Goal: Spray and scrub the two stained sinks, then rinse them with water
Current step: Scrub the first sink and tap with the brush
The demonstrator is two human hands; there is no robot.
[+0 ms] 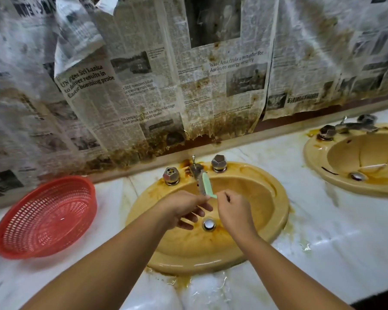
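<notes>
Right hand (233, 211): pinching near end of green scrubber (207, 185), over left sink (282, 208), beside tap (196, 170). Left hand (184, 208): fingers relaxed, touching scrubber. Recommended: firmer grip; scrub stained rim.

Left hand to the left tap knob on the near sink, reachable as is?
Probably yes. The left hand hovers just short of the left tap knob, with nothing between them; the right hand pinches the green pad.

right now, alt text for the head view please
Over a stained yellow sink, the right hand pinches a green tool at the tap; the left hand touches it. A red basket sits left, a second stained sink right.
</notes>
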